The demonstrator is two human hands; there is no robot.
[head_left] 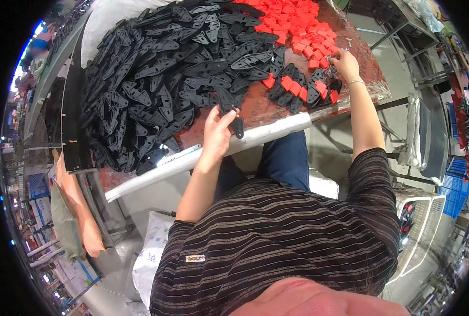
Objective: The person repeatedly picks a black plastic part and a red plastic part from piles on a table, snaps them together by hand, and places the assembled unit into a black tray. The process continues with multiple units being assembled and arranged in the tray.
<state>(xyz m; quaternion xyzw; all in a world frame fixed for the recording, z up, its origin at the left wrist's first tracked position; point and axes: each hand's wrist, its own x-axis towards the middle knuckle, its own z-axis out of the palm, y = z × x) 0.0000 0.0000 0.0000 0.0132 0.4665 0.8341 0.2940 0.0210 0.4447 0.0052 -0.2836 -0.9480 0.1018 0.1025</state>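
My left hand (pixel 217 130) is closed round a flat black plastic part (pixel 237 125) with pointed ends and holes, held over the front edge of the table. A large heap of the same black parts (pixel 155 68) lies to its left and beyond it. My right hand (pixel 345 64) reaches to the right side of the table, its fingers pinched at small metal pieces (pixel 330 62) beside a pile of red plastic pieces (pixel 303 31). What those fingers hold is too small to make out. Between my hands lie several black parts with red pieces (pixel 294 87) on them.
A white padded roll (pixel 260 134) runs along the front edge of the red-covered table (pixel 197 129). White plastic sheeting (pixel 100 26) lies behind the heap. A white sack (pixel 152 253) stands on the floor at lower left, and a white basket (pixel 424 226) at right.
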